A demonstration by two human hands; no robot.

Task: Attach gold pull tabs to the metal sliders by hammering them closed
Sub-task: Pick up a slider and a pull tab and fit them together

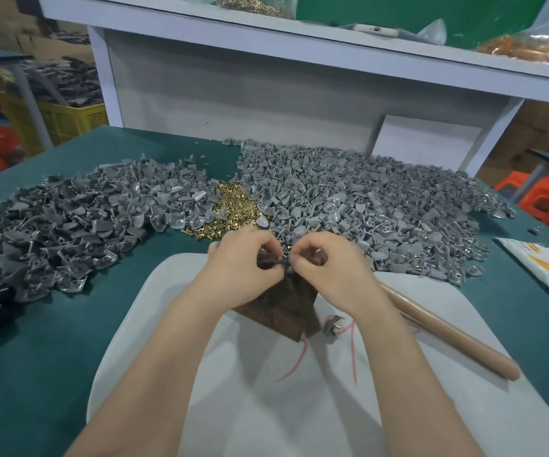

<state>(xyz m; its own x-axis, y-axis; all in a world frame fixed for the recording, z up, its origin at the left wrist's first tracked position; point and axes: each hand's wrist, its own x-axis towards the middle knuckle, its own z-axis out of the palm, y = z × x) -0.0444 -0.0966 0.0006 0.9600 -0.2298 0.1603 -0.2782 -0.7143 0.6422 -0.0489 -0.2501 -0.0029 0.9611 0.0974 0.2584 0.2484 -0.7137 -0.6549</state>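
A small dark grey metal slider [281,260] is being pinched between the curled fingertips of the left hand [246,262] and the right hand [326,262], just above the far end of a dark brown wooden block [283,308] that is being carried by a white cloth pad [266,407]. Whether a tab is also being held cannot be told. On the green table [35,357], a loose heap of small gold pull tabs [233,206] is being flanked by a left pile of grey metal sliders [78,219] and a right pile of grey metal sliders [365,199]. A long tan wooden handle [448,331] is being supported by the pad's right side, near the right forearm.
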